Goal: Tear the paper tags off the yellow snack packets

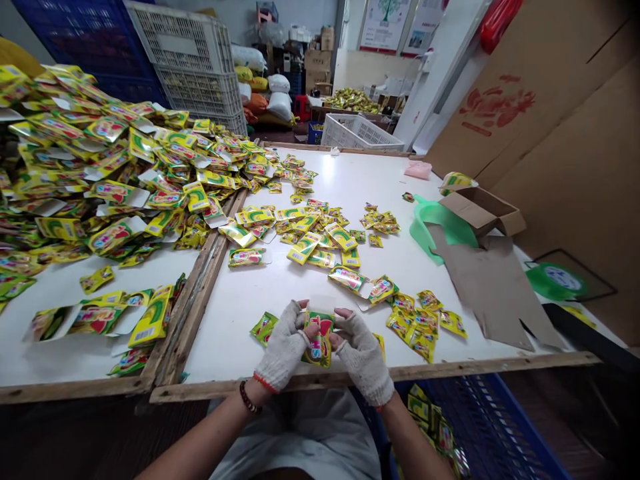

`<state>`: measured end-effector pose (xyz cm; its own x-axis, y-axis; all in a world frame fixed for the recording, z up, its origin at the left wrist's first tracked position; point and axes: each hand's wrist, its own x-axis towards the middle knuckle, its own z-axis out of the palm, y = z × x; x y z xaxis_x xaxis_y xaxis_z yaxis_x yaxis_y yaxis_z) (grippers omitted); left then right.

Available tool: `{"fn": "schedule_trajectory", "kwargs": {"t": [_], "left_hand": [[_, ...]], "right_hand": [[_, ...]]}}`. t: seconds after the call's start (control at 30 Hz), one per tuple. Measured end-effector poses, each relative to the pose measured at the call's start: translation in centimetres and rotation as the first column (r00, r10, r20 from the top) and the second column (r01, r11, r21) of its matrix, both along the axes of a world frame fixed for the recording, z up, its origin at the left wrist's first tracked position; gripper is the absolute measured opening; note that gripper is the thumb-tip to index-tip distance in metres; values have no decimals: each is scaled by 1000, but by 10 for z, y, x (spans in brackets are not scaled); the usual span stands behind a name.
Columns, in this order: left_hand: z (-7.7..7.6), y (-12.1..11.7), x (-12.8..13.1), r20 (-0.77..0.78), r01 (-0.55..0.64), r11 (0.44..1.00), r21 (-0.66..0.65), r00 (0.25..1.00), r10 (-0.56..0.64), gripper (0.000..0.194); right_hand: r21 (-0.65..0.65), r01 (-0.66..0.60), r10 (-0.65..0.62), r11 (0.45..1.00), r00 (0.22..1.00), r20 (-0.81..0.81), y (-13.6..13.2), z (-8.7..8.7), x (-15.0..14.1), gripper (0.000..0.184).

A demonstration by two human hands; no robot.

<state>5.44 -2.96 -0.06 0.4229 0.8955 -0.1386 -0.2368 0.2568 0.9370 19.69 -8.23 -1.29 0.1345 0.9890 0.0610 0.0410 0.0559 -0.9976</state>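
Note:
Both my hands wear white knit gloves with open fingertips and meet over the near edge of the white table point(280, 280). My left hand point(283, 347) and my right hand point(363, 353) are closed together on one yellow-green-red packet point(319, 337), held upright between the fingertips. Small green sachets point(263, 327) lie just left of my left hand. More sachets point(420, 323) lie in a cluster to the right of my right hand. Flat yellow cartons point(345, 277) lie scattered further out on the table.
A big heap of yellow cartons point(90, 167) covers the left table. A brown cardboard box point(483, 210) on a green bag and flat cardboard point(487, 287) sit at right. A blue crate point(465, 427) with packets stands below the table edge. White crates stand at the back.

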Motion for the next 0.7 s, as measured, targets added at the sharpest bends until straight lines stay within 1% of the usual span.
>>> {"fn": "schedule_trajectory", "kwargs": {"t": [0.07,0.1,0.2,0.27,0.33,0.4,0.43,0.47,0.5,0.53,0.57,0.63,0.67,0.7], "left_hand": [[-4,-4,-1,-5,-25,1000,-7,1000,25,49],[-6,-6,-2,-11,-30,1000,0,999,30,49],[-13,-7,-4,-39,-41,997,65,998,44,48],[-17,-4,-7,-96,-43,986,162,994,60,44],[-19,0,-13,-213,13,957,288,976,51,33],[-19,4,-21,-343,132,913,387,939,10,20],[-18,6,-24,-395,187,893,410,919,-11,16],[-16,8,-27,-429,218,883,415,903,-22,16],[-15,8,-29,-439,217,890,401,898,-21,17],[-14,9,-30,-424,191,910,369,905,-18,17],[-13,10,-30,-389,152,936,318,921,-17,21],[-13,10,-29,-288,96,975,201,957,-35,40],[-13,11,-28,-255,92,982,166,966,-47,47],[-14,11,-28,-255,92,982,165,966,-47,49]], "right_hand": [[-39,-72,72,997,997,-13,3,4,-1,35],[-52,-87,87,995,996,-3,5,6,-1,35],[-35,-61,62,997,998,8,9,2,-1,40],[-1,-45,45,999,999,1,9,-4,-1,39],[18,-30,29,999,997,75,8,-9,-1,32],[16,-5,2,1000,981,195,7,-12,0,24],[11,7,-9,1000,971,239,7,-12,0,19],[4,18,-18,1000,964,264,8,-11,0,14],[-1,28,-26,1000,962,272,9,-10,0,11],[-1,40,-38,999,962,270,10,-8,0,12],[-4,46,-44,999,964,261,13,-7,0,14],[-15,38,-33,999,970,243,17,-5,-1,25],[-20,28,-23,999,970,242,19,-5,-1,31],[-22,18,-12,1000,967,253,20,-4,-1,33]]}}
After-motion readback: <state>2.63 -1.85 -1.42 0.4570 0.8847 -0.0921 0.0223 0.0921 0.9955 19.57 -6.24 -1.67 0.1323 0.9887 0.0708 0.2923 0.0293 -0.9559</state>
